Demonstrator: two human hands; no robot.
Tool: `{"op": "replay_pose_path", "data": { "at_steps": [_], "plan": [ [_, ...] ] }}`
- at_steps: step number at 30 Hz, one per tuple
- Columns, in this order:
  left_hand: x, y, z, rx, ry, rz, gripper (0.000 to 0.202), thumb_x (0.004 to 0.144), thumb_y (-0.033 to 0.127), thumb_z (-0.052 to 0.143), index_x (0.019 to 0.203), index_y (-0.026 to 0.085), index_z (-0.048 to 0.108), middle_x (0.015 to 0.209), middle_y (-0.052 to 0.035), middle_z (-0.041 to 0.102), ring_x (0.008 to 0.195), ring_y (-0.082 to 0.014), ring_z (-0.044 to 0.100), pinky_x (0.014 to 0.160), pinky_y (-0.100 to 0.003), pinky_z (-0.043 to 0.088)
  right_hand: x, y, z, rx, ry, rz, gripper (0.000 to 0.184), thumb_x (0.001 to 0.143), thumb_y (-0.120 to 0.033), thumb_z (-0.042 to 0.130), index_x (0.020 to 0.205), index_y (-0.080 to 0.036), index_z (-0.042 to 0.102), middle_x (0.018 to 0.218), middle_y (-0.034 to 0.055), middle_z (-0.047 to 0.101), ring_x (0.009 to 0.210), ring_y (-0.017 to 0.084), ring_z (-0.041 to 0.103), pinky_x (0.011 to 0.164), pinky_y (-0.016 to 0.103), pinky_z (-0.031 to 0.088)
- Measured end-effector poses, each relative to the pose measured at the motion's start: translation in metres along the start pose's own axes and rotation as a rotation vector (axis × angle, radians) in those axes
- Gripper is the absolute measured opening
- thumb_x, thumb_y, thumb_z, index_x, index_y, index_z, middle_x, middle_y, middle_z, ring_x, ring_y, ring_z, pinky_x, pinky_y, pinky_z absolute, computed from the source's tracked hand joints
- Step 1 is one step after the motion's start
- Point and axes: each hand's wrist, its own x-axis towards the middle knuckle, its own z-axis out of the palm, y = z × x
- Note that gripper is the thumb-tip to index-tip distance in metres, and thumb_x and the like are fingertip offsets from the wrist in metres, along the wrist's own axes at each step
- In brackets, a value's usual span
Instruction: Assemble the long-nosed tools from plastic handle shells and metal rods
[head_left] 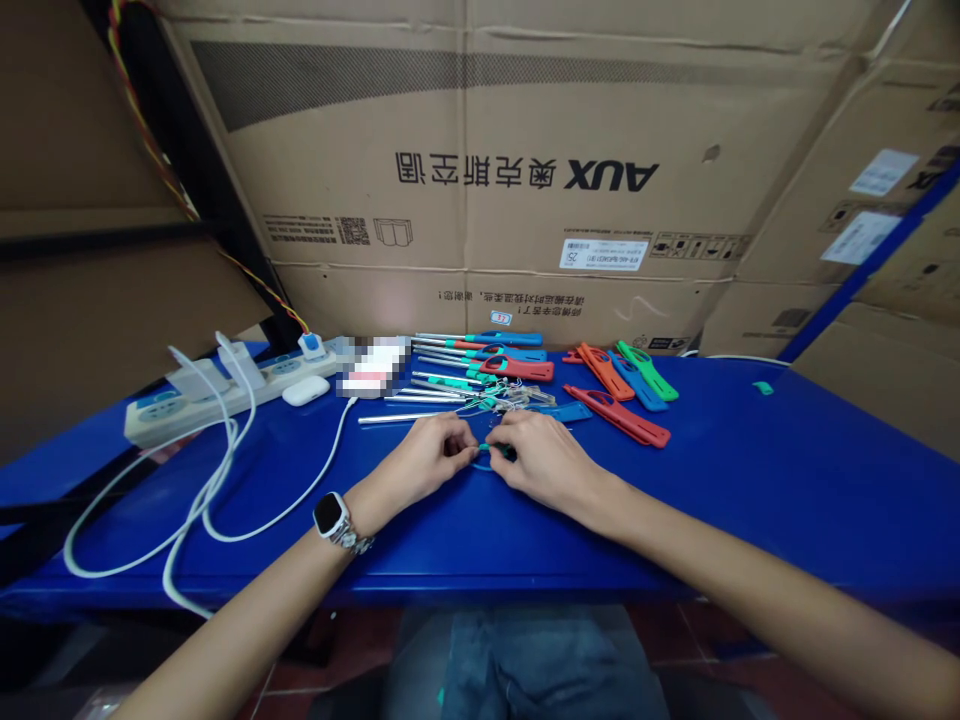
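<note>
My left hand (pixel 431 455) and my right hand (pixel 546 460) meet low over the table, both with fingers pinched. Between their fingertips is a small green plastic part (pixel 484 449), and a bit of blue shows just below it; the fingers hide most of both. Right behind my hands lies a cluster of long-nosed lighter parts. It includes metal tubes (pixel 401 418), a red lighter handle (pixel 529 369) with a tube attached, a blue handle (pixel 574 411), and small clear pieces with thin wires (pixel 517 395).
Right of the cluster lie loose handle shells: red (pixel 626 418), orange (pixel 606 370), blue (pixel 643 382) and green (pixel 651 370). A power strip (pixel 281 375), white cables (pixel 225 450) and a white case (pixel 306 391) occupy the left. Cardboard (pixel 487 230) walls the back. A green scrap (pixel 763 388) lies right.
</note>
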Motion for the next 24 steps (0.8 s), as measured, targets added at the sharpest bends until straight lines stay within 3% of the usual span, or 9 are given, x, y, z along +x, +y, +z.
{"op": "replay_pose_path", "data": {
  "at_steps": [6, 12, 24],
  "plan": [
    [0.0, -0.003, 0.002, 0.003, 0.008, 0.016, 0.015, 0.083, 0.024, 0.06, 0.072, 0.015, 0.065, 0.07, -0.0007, 0.057, 0.059, -0.0117, 0.05, 0.055, -0.023, 0.038, -0.006, -0.005, 0.0, -0.111, -0.026, -0.027, 0.021, 0.09, -0.02, 0.054, 0.09, -0.018, 0.076, 0.088, 0.0083, 0.067, 0.084, 0.02, 0.063, 0.07, 0.028, 0.043],
    [-0.001, 0.001, 0.001, 0.001, 0.005, 0.01, 0.017, 0.085, 0.027, 0.06, 0.074, 0.015, 0.065, 0.072, -0.0014, 0.057, 0.06, -0.0119, 0.05, 0.055, -0.023, 0.038, -0.01, 0.001, 0.01, -0.054, 0.062, 0.012, 0.018, 0.089, -0.023, 0.057, 0.094, -0.017, 0.073, 0.092, 0.0073, 0.065, 0.089, 0.02, 0.063, 0.073, 0.028, 0.044],
    [-0.001, 0.003, 0.005, 0.046, 0.04, 0.012, 0.013, 0.084, 0.02, 0.056, 0.074, 0.015, 0.065, 0.072, -0.0013, 0.057, 0.059, -0.0119, 0.05, 0.055, -0.024, 0.038, -0.005, 0.003, 0.013, -0.025, 0.078, 0.023, 0.013, 0.088, -0.02, 0.056, 0.084, -0.017, 0.068, 0.088, 0.0048, 0.061, 0.073, 0.015, 0.06, 0.063, 0.027, 0.039]
  ]
}}
